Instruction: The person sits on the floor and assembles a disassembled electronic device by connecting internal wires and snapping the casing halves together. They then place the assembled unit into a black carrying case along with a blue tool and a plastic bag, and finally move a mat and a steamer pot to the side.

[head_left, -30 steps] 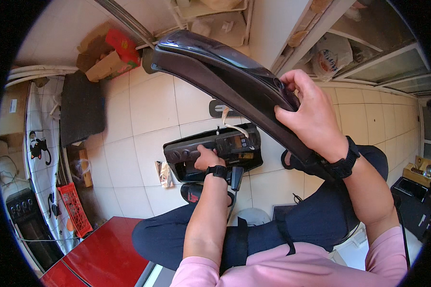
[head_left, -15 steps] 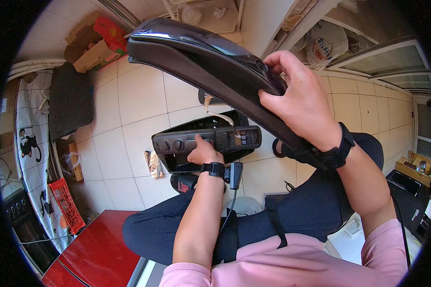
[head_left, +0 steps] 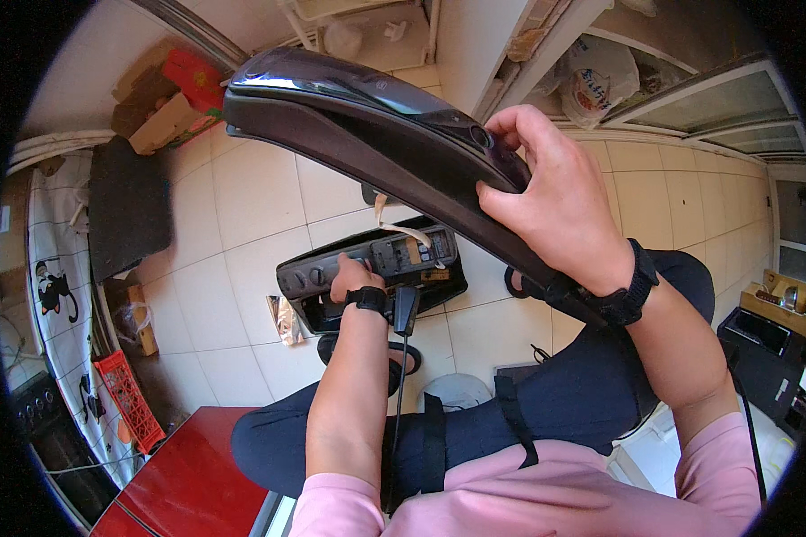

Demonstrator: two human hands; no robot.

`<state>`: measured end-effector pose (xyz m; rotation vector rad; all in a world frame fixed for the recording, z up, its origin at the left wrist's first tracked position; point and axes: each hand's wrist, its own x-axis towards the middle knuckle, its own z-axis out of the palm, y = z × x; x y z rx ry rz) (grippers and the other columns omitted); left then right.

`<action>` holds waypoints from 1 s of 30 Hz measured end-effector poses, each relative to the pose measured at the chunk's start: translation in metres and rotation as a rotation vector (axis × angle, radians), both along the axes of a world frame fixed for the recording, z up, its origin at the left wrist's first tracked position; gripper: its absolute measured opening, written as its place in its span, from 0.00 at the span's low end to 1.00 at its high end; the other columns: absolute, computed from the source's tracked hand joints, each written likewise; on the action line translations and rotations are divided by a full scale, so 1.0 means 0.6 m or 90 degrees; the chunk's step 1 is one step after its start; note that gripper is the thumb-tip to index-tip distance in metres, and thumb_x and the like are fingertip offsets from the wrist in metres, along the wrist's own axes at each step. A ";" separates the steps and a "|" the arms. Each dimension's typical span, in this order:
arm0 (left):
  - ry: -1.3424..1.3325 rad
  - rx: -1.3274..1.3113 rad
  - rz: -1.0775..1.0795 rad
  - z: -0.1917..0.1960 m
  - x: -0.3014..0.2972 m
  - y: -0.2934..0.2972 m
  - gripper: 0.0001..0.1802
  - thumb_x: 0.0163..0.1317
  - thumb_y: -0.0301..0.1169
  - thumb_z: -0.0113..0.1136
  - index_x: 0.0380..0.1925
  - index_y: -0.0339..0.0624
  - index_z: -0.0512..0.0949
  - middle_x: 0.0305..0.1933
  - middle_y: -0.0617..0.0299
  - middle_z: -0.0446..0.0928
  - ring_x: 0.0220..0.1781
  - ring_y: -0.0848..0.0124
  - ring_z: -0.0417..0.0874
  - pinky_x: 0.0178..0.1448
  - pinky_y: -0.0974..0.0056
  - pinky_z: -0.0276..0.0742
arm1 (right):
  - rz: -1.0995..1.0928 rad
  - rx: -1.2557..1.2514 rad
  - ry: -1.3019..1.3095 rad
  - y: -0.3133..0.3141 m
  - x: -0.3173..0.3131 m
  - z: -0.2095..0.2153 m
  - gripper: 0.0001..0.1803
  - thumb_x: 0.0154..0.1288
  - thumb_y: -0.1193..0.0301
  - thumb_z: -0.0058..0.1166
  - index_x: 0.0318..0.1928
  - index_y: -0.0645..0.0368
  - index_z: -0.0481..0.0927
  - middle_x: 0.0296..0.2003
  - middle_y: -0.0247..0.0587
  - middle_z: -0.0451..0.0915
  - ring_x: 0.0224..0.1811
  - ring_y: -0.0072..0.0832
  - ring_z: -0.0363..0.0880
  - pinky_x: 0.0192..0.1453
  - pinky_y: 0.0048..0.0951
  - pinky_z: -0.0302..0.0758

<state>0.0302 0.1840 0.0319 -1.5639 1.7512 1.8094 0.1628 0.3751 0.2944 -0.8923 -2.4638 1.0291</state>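
Nearest, the person is sitting in dark trousers (head_left: 546,403) and a pink top (head_left: 528,501), with a red surface (head_left: 184,474) lying at the near left. The left hand (head_left: 354,277) is reaching down, fingers closing on the dark control panel (head_left: 367,264) that is resting on the tiled floor (head_left: 242,224) in the middle. The right hand (head_left: 555,201) is clamping its fingers around the long dark curved cover (head_left: 376,134), which is hanging raised above the panel and stretching from the right wrist toward the far left. A red crate (head_left: 125,398) is lying at the left, and cardboard boxes (head_left: 157,107) are sitting far left
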 end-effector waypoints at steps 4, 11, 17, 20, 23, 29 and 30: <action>0.006 0.039 -0.002 -0.023 -0.010 -0.003 0.31 0.63 0.30 0.69 0.55 0.26 0.60 0.55 0.40 0.77 0.44 0.54 0.85 0.36 0.61 0.90 | -0.006 0.000 -0.016 0.001 0.000 -0.003 0.20 0.52 0.74 0.63 0.47 0.63 0.76 0.37 0.45 0.79 0.42 0.35 0.81 0.52 0.32 0.76; 0.018 0.030 0.010 -0.061 -0.021 -0.004 0.35 0.61 0.32 0.71 0.55 0.27 0.57 0.57 0.40 0.76 0.45 0.52 0.85 0.38 0.59 0.91 | -0.004 0.018 -0.004 0.002 -0.006 -0.016 0.21 0.51 0.73 0.64 0.47 0.62 0.77 0.38 0.49 0.83 0.42 0.44 0.83 0.49 0.38 0.78; -0.052 -0.027 -0.048 -0.078 -0.015 -0.007 0.40 0.59 0.40 0.74 0.56 0.29 0.58 0.59 0.39 0.75 0.50 0.51 0.86 0.47 0.54 0.90 | -0.005 0.020 0.002 -0.003 -0.011 -0.031 0.22 0.50 0.71 0.65 0.47 0.61 0.78 0.38 0.52 0.84 0.42 0.50 0.85 0.48 0.43 0.79; -0.066 -0.015 -0.063 -0.084 -0.018 -0.012 0.44 0.58 0.45 0.75 0.59 0.32 0.57 0.63 0.41 0.73 0.55 0.50 0.83 0.50 0.50 0.88 | 0.002 0.020 -0.027 -0.008 -0.015 -0.036 0.22 0.50 0.71 0.65 0.48 0.61 0.78 0.38 0.52 0.84 0.42 0.50 0.84 0.48 0.43 0.79; -0.045 0.063 -0.188 -0.085 -0.024 -0.040 0.49 0.57 0.52 0.74 0.62 0.30 0.58 0.63 0.45 0.73 0.57 0.54 0.81 0.50 0.53 0.85 | 0.019 -0.012 -0.051 -0.020 -0.020 -0.041 0.22 0.51 0.70 0.65 0.48 0.60 0.78 0.38 0.52 0.84 0.43 0.49 0.84 0.48 0.42 0.79; 0.125 -0.150 -0.163 0.025 -0.127 -0.144 0.24 0.65 0.36 0.56 0.50 0.20 0.75 0.59 0.31 0.76 0.54 0.50 0.83 0.62 0.46 0.76 | 0.096 -0.006 -0.122 -0.062 -0.033 -0.090 0.22 0.51 0.73 0.65 0.49 0.61 0.76 0.38 0.50 0.83 0.43 0.44 0.84 0.50 0.38 0.79; 0.255 -0.283 -0.124 0.068 -0.170 -0.156 0.12 0.66 0.30 0.53 0.39 0.28 0.76 0.46 0.39 0.80 0.45 0.55 0.82 0.53 0.47 0.78 | 0.122 0.013 -0.134 -0.072 -0.034 -0.103 0.23 0.51 0.73 0.65 0.49 0.61 0.76 0.38 0.51 0.83 0.43 0.45 0.84 0.50 0.39 0.79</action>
